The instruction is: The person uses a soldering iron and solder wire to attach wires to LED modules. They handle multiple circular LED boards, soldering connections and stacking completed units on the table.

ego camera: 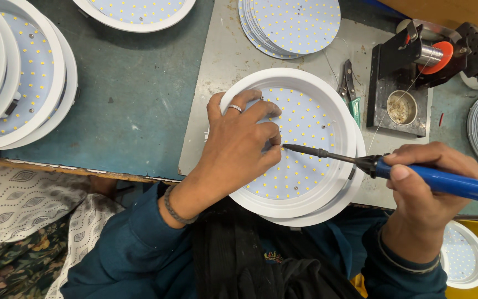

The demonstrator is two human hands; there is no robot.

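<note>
At the bench's near edge, the right hand grips a blue soldering iron, fingers wrapped round the handle, wrist low and the iron held nearly level, its tip reaching left to the LED panel. The left hand lies palm-down over the panel's left side, fingers curled and pressed near the tip; whether they pinch a wire there I cannot tell. The panel sits in a white housing, stacked on another, on a grey mat. Judging by this, soldering on this light is in hand, not finished. Beyond it lie pliers, an iron stand with a solder spool, bare panels and finished-looking lights piled left.
</note>
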